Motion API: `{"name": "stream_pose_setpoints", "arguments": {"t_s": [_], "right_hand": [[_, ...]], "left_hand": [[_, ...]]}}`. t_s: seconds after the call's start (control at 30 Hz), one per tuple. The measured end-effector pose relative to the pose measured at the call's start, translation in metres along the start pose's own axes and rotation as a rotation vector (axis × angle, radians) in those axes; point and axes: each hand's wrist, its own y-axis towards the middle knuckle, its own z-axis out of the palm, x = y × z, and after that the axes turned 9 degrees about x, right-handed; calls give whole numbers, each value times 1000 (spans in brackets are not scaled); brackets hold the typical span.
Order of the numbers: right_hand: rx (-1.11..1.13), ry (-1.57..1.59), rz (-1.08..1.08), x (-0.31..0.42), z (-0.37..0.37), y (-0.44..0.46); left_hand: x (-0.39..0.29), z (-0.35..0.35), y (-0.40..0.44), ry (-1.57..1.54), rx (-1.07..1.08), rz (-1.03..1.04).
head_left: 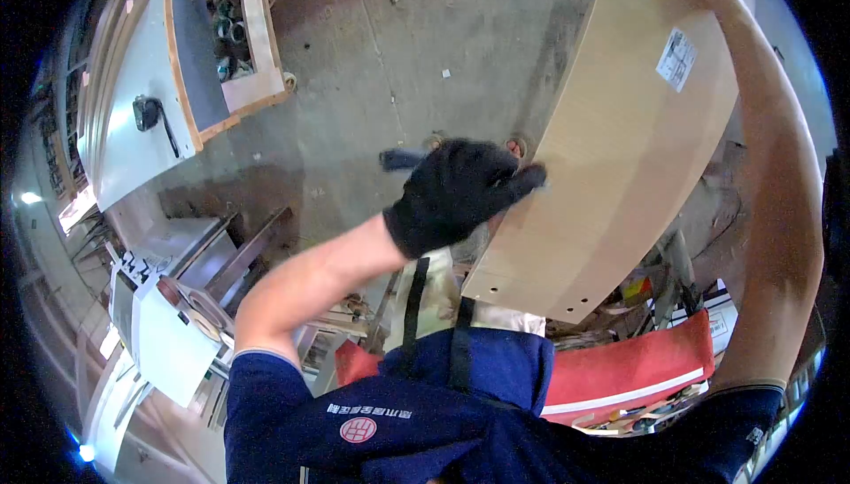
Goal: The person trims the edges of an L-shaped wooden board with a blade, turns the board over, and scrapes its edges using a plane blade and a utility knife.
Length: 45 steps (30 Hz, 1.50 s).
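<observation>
My left hand [465,192], in a black glove, is closed round something with a dark end [400,161] poking out on its left; what it is I cannot make out. Its thumb or a finger points right, over the near left edge of a long light-wood panel [611,156]. The panel slants from top right down to the middle, with a white printed label [676,59] and several small dark holes along its near end. My right arm stretches up along the panel's right side; its hand is beyond the top edge.
A red padded piece [629,364] with a white stripe lies before my body. At the upper left stands a white board [133,121] with a black device [147,114] on it, beside a wooden-framed bin [252,90]. White panels [168,342] are at the lower left. Concrete floor [354,59] lies between.
</observation>
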Motion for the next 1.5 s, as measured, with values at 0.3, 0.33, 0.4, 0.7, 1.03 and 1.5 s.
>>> {"name": "stream_pose_setpoints", "arguments": {"t_s": [0.3,0.33,0.4,0.7,1.03,1.5], "right_hand": [[-21,259,-229,-27,18,24],[-43,258,-246,-22,16,26],[-72,250,-264,-19,15,19],[-107,238,-267,-22,21,25],[-94,215,-229,-21,21,25],[-191,-18,-129,-39,38,21]], "left_hand": [[-65,31,-145,-164,396,245],[-60,24,-129,-145,418,105],[-44,21,-102,-101,434,-66],[-73,34,-171,-91,547,109],[-67,52,-200,-155,592,176],[60,-40,54,-9,-199,-202]]}}
